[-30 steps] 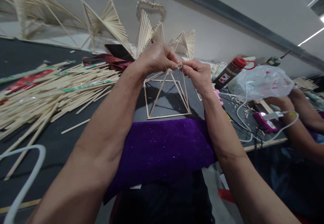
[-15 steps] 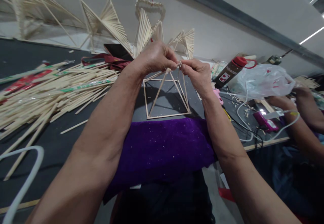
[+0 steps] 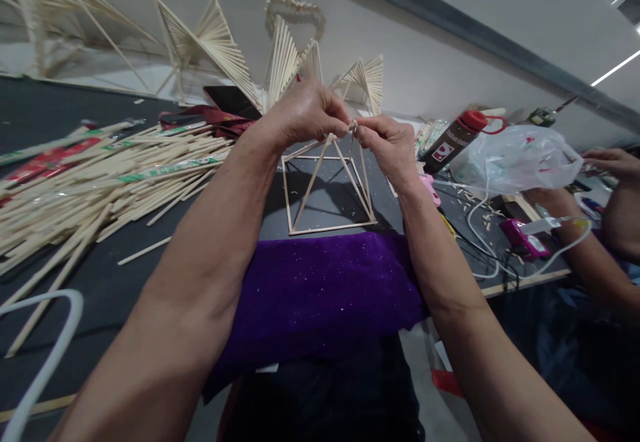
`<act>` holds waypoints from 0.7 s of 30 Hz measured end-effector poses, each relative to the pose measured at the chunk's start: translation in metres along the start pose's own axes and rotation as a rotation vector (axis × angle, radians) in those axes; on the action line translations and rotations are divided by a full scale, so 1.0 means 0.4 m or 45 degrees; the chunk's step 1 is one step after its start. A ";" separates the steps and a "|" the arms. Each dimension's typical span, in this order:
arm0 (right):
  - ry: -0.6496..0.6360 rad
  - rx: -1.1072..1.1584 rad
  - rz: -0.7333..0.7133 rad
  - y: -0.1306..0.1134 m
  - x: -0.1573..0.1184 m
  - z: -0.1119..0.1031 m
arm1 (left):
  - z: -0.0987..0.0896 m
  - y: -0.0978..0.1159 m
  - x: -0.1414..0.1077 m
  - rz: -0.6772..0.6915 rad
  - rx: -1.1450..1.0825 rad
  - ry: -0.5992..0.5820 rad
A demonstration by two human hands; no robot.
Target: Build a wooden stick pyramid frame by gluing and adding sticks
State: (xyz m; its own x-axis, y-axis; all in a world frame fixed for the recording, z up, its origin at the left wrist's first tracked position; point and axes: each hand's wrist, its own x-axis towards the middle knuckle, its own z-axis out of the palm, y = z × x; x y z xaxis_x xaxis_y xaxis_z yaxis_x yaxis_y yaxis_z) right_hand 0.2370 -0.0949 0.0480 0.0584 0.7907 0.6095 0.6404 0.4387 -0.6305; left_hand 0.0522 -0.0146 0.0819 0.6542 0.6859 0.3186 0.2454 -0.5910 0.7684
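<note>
A frame of thin wooden sticks stands on the dark table, with a four-sided base and slanted sticks rising from it. At its top right, my left hand and my right hand meet, fingertips almost touching. Both pinch the upper stick joint between thumb and fingers. The exact contact point is small and partly covered by the fingertips. Below the frame, a purple cloth speckled with small bits lies along the table edge and over my lap.
Loose wooden sticks are heaped at left. Fan-shaped stick models line the wall. On the right are a dark bottle, a plastic bag, a pink glue gun, cables and a magenta device. Another person's arms reach in.
My hands stay pinched at the same joint, and the stick frame has hardly moved. At the far right, the other person's farther hand has risen beside the plastic bag.
</note>
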 end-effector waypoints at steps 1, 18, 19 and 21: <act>-0.001 0.004 -0.010 0.000 0.000 0.000 | 0.000 0.001 0.000 -0.002 -0.006 -0.002; 0.018 0.001 -0.092 0.007 0.001 0.003 | 0.004 0.007 -0.004 -0.006 -0.082 0.043; 0.015 -0.003 -0.085 0.007 0.001 0.003 | 0.004 0.007 -0.004 -0.005 -0.081 0.046; 0.013 -0.008 -0.076 0.008 0.000 0.004 | 0.005 0.006 -0.003 -0.006 -0.072 0.054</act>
State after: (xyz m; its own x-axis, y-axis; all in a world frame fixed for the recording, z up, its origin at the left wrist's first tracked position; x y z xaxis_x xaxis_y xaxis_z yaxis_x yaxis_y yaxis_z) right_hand 0.2377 -0.0926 0.0453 0.0280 0.7589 0.6506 0.6476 0.4820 -0.5902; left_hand 0.0535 -0.0176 0.0821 0.6222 0.7064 0.3373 0.2069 -0.5640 0.7995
